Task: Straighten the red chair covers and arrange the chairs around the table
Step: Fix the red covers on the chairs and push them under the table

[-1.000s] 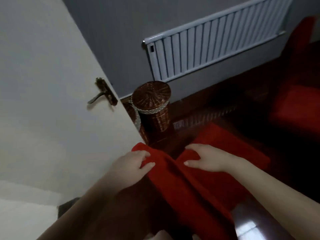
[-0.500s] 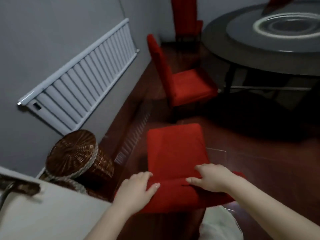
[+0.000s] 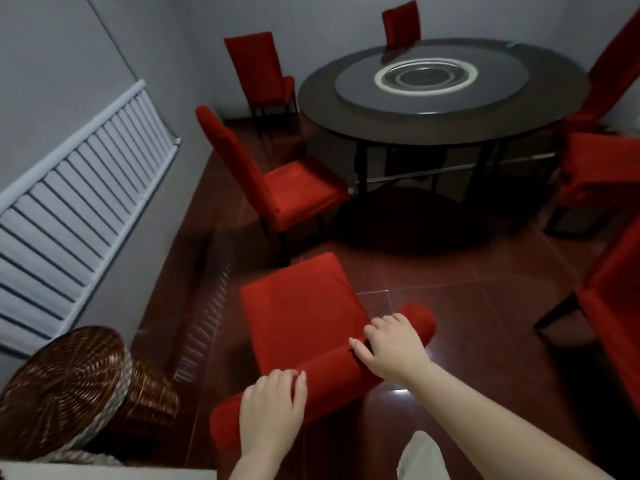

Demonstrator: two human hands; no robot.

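Both hands grip the top of the backrest of the nearest red-covered chair [image 3: 298, 306]. The left hand [image 3: 272, 407] curls over the padded rail toward its left end, and the right hand [image 3: 394, 348] curls over it nearer the right end. The seat faces the round table [image 3: 329, 98] but stands well apart from it. A second chair [image 3: 298, 192] stands just beside the table's edge, and at the left a wicker basket [image 3: 69, 382] sits near the radiator [image 3: 79, 202].

The right edge is cutting off the right-side chair [image 3: 614, 306], the round worktop [image 3: 332, 105] is hiding the seat of the far chair [image 3: 401, 24], the near chair [image 3: 298, 306] is covering its own legs, and the wicker basket [image 3: 69, 386] is running off the left edge.
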